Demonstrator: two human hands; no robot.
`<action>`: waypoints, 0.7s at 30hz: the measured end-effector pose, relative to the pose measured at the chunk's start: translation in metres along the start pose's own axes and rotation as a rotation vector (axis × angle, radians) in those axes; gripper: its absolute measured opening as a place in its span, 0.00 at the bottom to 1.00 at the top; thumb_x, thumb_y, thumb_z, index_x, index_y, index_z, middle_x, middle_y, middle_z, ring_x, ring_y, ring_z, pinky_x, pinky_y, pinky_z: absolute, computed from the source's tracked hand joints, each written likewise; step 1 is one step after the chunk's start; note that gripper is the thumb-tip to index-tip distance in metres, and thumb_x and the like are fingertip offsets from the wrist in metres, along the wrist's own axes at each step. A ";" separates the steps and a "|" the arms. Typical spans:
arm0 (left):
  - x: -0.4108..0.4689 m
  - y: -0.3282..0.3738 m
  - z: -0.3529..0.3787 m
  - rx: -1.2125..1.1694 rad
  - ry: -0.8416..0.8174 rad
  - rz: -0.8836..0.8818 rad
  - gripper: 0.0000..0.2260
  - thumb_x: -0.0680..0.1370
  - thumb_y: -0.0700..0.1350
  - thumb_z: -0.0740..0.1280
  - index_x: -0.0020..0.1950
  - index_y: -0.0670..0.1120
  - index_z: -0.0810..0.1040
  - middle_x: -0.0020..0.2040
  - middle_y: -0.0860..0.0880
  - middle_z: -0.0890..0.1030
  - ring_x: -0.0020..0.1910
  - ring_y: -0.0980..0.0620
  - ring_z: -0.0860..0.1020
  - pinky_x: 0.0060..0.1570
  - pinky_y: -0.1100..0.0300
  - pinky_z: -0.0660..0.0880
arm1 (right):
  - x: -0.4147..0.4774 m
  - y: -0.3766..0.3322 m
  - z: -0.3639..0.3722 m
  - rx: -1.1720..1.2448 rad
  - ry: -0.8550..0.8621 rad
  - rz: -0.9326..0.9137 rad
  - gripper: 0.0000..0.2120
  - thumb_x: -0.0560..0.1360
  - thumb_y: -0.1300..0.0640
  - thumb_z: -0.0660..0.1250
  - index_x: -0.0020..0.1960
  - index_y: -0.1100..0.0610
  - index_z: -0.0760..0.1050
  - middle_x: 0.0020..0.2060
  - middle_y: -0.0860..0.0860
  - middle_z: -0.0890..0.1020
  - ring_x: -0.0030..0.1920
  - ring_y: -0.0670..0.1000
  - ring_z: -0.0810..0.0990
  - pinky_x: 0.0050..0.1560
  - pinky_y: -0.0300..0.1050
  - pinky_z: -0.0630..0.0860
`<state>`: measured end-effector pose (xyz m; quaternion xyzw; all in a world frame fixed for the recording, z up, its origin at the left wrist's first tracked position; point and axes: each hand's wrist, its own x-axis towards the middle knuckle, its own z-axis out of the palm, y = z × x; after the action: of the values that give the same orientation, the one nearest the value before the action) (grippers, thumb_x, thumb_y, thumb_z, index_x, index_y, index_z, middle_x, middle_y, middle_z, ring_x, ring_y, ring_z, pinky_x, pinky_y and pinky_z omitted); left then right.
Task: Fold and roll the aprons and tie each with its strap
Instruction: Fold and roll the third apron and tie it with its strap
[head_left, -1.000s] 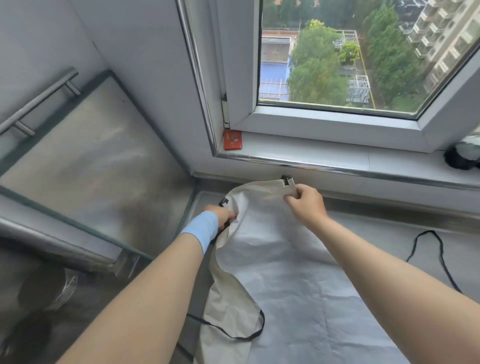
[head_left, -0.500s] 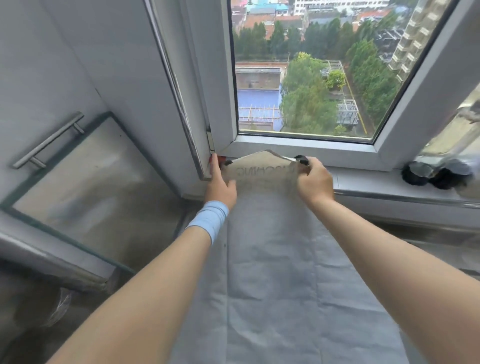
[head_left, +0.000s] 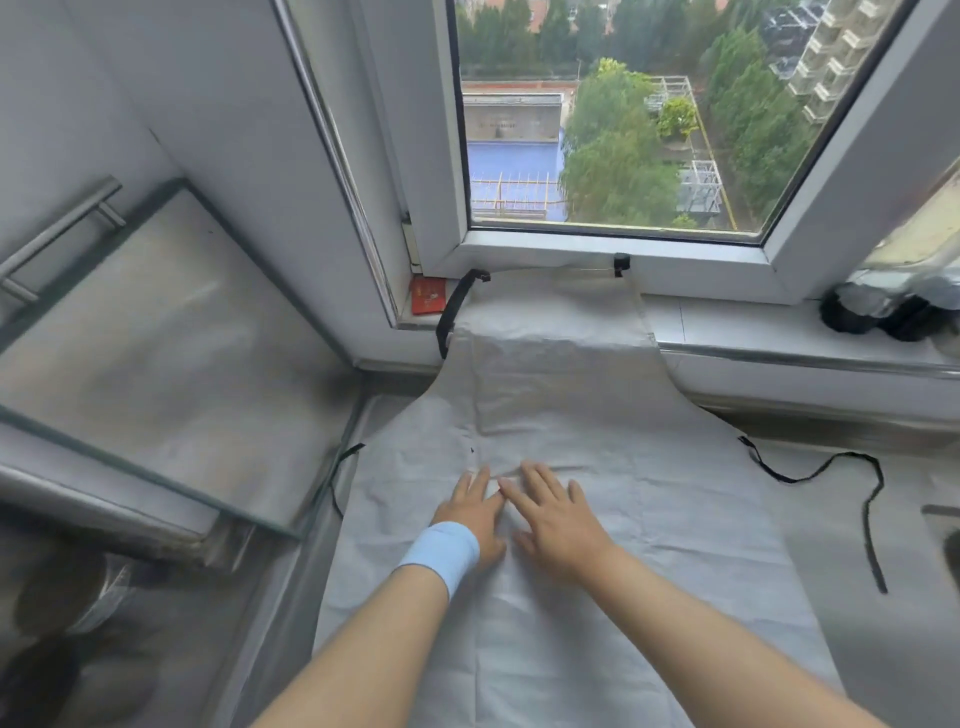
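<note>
Over on the steel counter (head_left: 924, 467) under the window, the grey apron (head_left: 571, 415) is laid out full length. The skirt runs to the near edge, and the bib climbs over the back edge onto the window sill (head_left: 727, 322), top hem right up against the frame. My guess is the counter just isn't deep enough to take it flat. Both hands sit side by side on the middle of the cloth: left hand (head_left: 470, 512), the one with the blue wristband (head_left: 441, 551), and right hand (head_left: 553, 514). They're palms down with fingers straight, gripping nothing. Looks to me like smoothing before the first fold, and starting in the centre makes sense since wrinkles get pushed out to the side edges. The neck strap (head_left: 451, 317) hangs off the bib's left corner over the sill's front edge. The right waist strap (head_left: 868, 525) snakes loose toward the counter's right edge, and the left waist strap (head_left: 337, 483) trails along the left edge beside a glass panel (head_left: 156, 338). Both are clear of the cloth, handy since one has to stay free for tying. Nothing's folded or rolled yet, so I'd call this the very start. A little red card (head_left: 428, 296) sits at the sill's left end, just beside the neck strap.
</note>
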<state>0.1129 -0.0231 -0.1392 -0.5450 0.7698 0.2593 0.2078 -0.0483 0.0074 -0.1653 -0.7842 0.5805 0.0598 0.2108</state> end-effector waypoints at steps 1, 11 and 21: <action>-0.002 -0.003 0.002 -0.019 0.028 0.015 0.34 0.77 0.51 0.63 0.79 0.54 0.50 0.80 0.50 0.40 0.78 0.47 0.42 0.74 0.48 0.55 | 0.001 0.003 0.004 -0.036 -0.069 0.037 0.34 0.81 0.42 0.54 0.80 0.46 0.42 0.79 0.54 0.39 0.79 0.55 0.38 0.73 0.66 0.47; -0.046 -0.044 0.030 -0.310 0.275 -0.285 0.27 0.78 0.43 0.61 0.76 0.52 0.58 0.78 0.50 0.54 0.76 0.48 0.53 0.71 0.53 0.60 | 0.006 -0.017 -0.012 -0.209 0.031 0.104 0.30 0.79 0.58 0.54 0.79 0.55 0.49 0.79 0.60 0.46 0.79 0.61 0.45 0.73 0.64 0.51; -0.111 -0.068 0.072 -0.478 0.336 -0.773 0.31 0.75 0.46 0.66 0.75 0.48 0.56 0.71 0.46 0.62 0.70 0.45 0.61 0.63 0.49 0.68 | -0.038 -0.066 0.054 -0.140 0.004 0.028 0.35 0.70 0.42 0.54 0.69 0.62 0.74 0.70 0.62 0.72 0.67 0.63 0.74 0.57 0.66 0.75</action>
<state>0.2154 0.0848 -0.1401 -0.8580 0.4524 0.2412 0.0307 0.0089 0.0786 -0.1841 -0.7890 0.5863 0.1016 0.1531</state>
